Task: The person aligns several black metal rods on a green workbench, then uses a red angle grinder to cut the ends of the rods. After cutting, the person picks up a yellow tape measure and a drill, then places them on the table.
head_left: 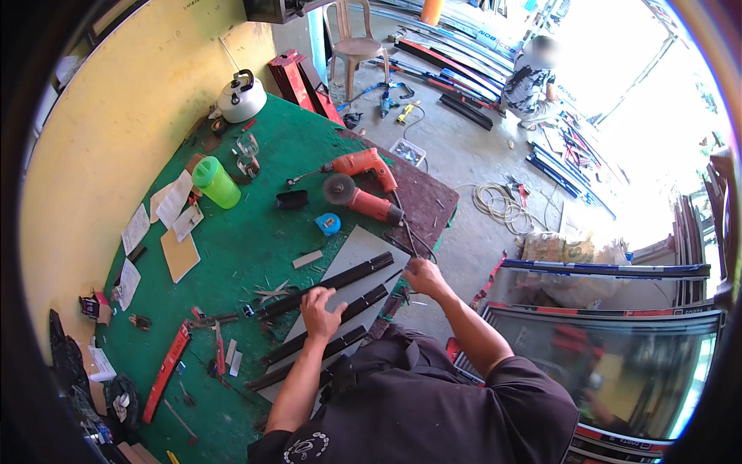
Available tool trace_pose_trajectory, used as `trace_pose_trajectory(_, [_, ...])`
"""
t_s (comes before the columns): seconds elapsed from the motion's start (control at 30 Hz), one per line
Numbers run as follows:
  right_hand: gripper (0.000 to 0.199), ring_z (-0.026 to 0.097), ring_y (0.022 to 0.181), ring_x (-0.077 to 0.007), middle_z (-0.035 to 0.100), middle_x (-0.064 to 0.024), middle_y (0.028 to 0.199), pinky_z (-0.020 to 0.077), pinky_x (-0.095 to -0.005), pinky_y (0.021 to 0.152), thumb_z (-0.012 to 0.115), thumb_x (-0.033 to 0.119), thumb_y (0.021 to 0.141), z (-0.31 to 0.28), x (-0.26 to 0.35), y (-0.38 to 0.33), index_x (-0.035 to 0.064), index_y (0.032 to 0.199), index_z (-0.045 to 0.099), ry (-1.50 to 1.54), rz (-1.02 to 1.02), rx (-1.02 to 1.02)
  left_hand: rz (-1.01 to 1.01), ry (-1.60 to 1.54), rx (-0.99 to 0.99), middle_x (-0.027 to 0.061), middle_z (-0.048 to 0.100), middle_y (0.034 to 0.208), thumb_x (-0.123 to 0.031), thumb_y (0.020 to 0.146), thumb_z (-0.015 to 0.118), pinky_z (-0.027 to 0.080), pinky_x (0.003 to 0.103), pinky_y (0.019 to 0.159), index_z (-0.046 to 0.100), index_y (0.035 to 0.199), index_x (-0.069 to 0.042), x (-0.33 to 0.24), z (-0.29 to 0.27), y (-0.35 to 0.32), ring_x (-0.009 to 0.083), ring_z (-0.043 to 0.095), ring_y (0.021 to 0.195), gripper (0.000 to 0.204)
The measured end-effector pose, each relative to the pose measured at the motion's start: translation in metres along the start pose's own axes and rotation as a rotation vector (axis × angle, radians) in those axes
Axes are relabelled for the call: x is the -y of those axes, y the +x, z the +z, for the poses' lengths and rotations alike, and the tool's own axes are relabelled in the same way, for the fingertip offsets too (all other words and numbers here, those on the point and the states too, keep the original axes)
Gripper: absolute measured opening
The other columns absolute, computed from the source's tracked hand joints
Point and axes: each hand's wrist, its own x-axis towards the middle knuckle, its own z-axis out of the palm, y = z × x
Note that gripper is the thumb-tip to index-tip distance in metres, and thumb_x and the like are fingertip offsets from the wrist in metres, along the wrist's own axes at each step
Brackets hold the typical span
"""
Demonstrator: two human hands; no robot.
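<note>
Several black metal profile bars (pixel 328 286) lie side by side at a slant on a flat grey sheet (pixel 357 246) at the table's near edge. My left hand (pixel 318 311) rests over the upper bars, fingers apart, with nothing gripped in it. To its right, past the bars' ends, my right hand (pixel 423 277) is closed. A thin dark piece shows at its fingertips, too small to name. Just beyond the bars lie a red angle grinder (pixel 369 203), an orange drill (pixel 362 165) and a blue tape measure (pixel 328 224).
The green-topped table (pixel 255 213) also bears a green jug (pixel 216 184), a white kettle (pixel 241 97), papers, scissors (pixel 274 292) and a red level (pixel 166 373). Framed glass panels (pixel 618 371) stand at right. Another person (pixel 532 85) crouches among profiles on the floor.
</note>
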Motion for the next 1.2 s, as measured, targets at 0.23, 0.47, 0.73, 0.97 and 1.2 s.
trace_pose_trajectory(0.23, [0.051,0.071,0.110,-0.0444,0.075,-0.0283,0.111,0.0569,-0.0461,0.099,0.072,0.024,0.085,0.042,0.016,0.035,0.0016,0.131,0.070,0.117,0.053,0.009,-0.051,0.139,0.130,0.0068,0.073,0.116,-0.023,0.075,0.091,0.045,0.047,0.104,0.077,0.124,-0.017,0.005,0.031,0.042,0.0318,0.065,0.114,0.052])
trace_pose_trajectory(0.47, [0.034,0.077,0.095,-0.0361,0.078,-0.0223,0.100,0.0602,-0.0414,0.088,0.072,0.021,0.086,0.052,0.028,0.045,0.0027,0.113,0.079,0.371,0.134,-0.218,-0.149,0.149,0.161,0.0032,0.078,0.107,-0.018,0.071,0.092,0.049,0.048,0.092,0.084,0.107,-0.019,0.021,0.041,0.052,0.0304,0.070,0.104,0.037])
trace_pose_trajectory(0.73, [0.024,0.074,0.100,-0.0395,0.077,-0.0187,0.104,0.0608,-0.0468,0.086,0.074,0.025,0.084,0.088,0.103,0.075,0.0066,0.099,0.080,0.062,-0.057,-0.092,-0.190,0.166,0.187,0.0009,0.077,0.105,-0.023,0.072,0.091,0.047,0.049,0.095,0.085,0.106,-0.023,0.018,0.037,0.055,0.0292,0.068,0.106,0.034])
trace_pose_trajectory(0.97, [0.028,0.074,0.102,-0.0394,0.075,-0.0202,0.109,0.0605,-0.0484,0.086,0.069,0.030,0.094,0.065,0.098,0.080,0.0031,0.100,0.075,-0.214,-0.026,-0.142,-0.227,0.178,0.195,0.0014,0.077,0.104,-0.025,0.073,0.091,0.047,0.048,0.094,0.085,0.107,-0.024,0.017,0.037,0.055,0.0291,0.068,0.106,0.034])
trace_pose_trajectory(1.2, [0.031,0.074,0.105,-0.0386,0.077,-0.0212,0.101,0.0579,-0.0472,0.092,0.076,0.034,0.084,0.005,0.040,0.056,0.0060,0.097,0.080,-0.113,0.038,0.118,-0.228,0.153,0.199,0.0003,0.076,0.105,-0.023,0.073,0.092,0.048,0.049,0.094,0.085,0.106,-0.024,0.019,0.037,0.057,0.0299,0.068,0.106,0.033])
